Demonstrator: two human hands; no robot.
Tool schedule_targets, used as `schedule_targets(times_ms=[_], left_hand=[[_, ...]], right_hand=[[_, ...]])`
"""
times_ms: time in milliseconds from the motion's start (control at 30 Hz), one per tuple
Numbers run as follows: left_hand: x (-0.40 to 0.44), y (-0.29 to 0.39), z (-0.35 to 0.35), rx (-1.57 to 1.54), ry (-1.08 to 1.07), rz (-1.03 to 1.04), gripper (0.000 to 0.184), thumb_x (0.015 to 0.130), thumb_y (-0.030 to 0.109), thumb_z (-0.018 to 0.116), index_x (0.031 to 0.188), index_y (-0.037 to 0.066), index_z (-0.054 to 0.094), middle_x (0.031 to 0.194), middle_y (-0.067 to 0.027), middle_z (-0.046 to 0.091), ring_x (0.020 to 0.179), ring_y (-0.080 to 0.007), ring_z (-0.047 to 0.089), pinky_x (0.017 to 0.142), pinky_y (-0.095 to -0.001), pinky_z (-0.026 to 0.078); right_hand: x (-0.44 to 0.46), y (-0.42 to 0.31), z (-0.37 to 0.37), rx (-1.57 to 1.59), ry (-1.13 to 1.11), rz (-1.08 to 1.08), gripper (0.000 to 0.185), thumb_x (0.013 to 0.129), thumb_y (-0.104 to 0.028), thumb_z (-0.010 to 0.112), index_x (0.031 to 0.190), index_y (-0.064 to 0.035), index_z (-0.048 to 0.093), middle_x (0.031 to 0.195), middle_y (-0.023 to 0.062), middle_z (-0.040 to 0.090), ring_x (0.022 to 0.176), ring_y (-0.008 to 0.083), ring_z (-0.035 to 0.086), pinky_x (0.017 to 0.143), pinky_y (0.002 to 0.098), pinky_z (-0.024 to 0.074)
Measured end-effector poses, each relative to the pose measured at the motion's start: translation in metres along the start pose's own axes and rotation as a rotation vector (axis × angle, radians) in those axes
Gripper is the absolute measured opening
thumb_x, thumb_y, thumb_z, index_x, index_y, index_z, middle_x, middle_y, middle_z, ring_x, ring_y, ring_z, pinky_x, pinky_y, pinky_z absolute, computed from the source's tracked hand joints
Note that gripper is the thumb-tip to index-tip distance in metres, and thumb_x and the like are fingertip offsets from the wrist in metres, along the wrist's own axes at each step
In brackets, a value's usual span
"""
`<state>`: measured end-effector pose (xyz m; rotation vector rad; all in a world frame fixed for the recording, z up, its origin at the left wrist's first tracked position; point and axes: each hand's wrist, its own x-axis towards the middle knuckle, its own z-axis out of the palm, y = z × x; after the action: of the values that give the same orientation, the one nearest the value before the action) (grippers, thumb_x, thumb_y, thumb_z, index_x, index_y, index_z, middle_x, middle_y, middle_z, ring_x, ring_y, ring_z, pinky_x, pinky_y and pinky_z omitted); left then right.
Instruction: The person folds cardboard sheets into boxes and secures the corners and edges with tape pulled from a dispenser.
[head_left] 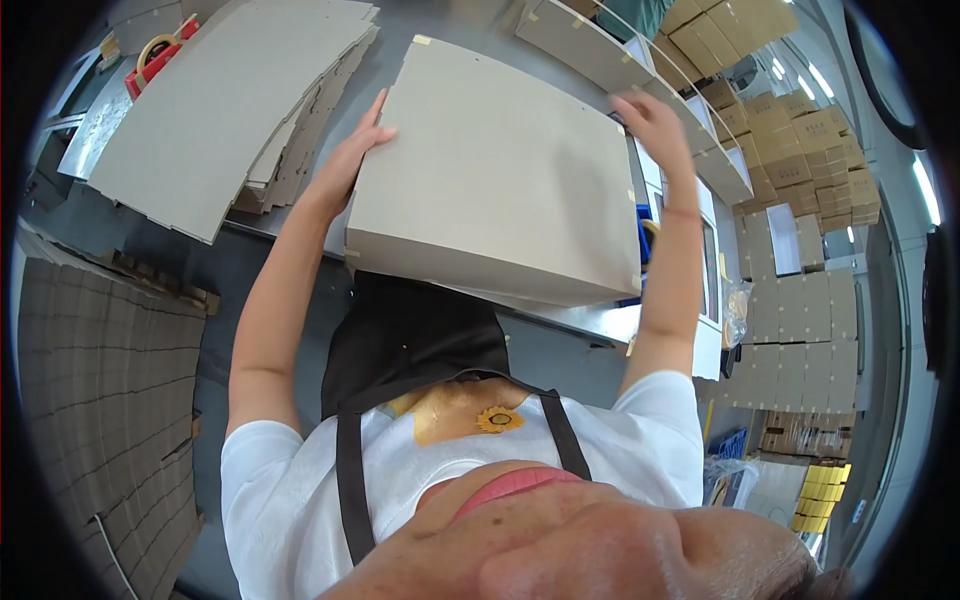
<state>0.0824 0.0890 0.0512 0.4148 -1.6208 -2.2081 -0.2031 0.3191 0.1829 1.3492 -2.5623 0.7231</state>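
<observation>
A large grey cardboard box [490,160] lies in front of me on the table, its broad plain face up. Small pieces of yellowish tape sit at its corners and edges. My left hand [355,150] rests against the box's left side with its fingers stretched out, the thumb near the top edge. At the far right corner, my right hand [655,125] is bent over the edge with curled fingers. Something small and dark shows by its fingertips, but what they hold, if anything, I cannot make out.
A stack of flat grey cardboard sheets [230,100] lies at the left, with a red tape dispenser [160,60] behind it. More grey boxes [590,50] stand at the back right. Brown cartons [790,140] are piled farther right. Stacked cardboard [100,400] fills the lower left.
</observation>
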Motion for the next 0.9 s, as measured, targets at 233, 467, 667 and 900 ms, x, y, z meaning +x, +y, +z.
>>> schedule_targets(times_ms=[233,467,667,900], left_hand=[[-0.037,-0.016,-0.004,-0.111,0.022,0.045,0.066,0.086,0.028,0.048,0.145,0.009,0.023,0.149,-0.0101,0.022,0.135,-0.022,0.023,0.108,-0.0288,0.018],[-0.033,-0.021,-0.009,-0.224,0.156,-0.06,0.061,0.088,0.024,0.044,0.143,0.004,0.026,0.145,-0.01,0.031,0.132,-0.0221,0.031,0.106,-0.0313,0.024],[-0.022,-0.024,-0.023,-0.242,0.082,-0.06,0.057,0.091,0.026,0.042,0.141,0.004,0.028,0.136,-0.0116,0.041,0.121,-0.0214,0.043,0.099,-0.0322,0.034],[-0.013,-0.038,-0.046,-0.229,0.112,-0.093,0.049,0.091,0.027,0.043,0.133,0.002,0.04,0.122,-0.0113,0.052,0.111,-0.0206,0.051,0.092,-0.0316,0.04]], right_hand=[[-0.192,0.171,-0.05,-0.275,-0.187,0.655,0.047,0.084,-0.045,0.056,0.087,0.0007,0.067,0.078,0.0135,0.066,0.068,0.0208,0.06,0.065,0.0351,0.0469],[-0.25,0.205,-0.039,0.378,-0.268,0.77,0.018,0.083,-0.02,0.061,0.088,-0.0043,0.067,0.08,0.0008,0.063,0.075,0.0102,0.054,0.067,0.0262,0.0435],[-0.249,0.166,-0.06,0.256,-0.041,0.689,0.017,0.078,-0.015,0.068,0.082,0.0009,0.068,0.07,0.0039,0.064,0.063,0.0088,0.054,0.06,0.0215,0.0447],[-0.285,0.165,-0.036,0.155,0.033,0.862,0.042,0.078,-0.012,0.066,0.112,0.0113,0.056,0.07,0.0123,0.065,0.059,0.0123,0.059,0.055,0.0241,0.0476]])
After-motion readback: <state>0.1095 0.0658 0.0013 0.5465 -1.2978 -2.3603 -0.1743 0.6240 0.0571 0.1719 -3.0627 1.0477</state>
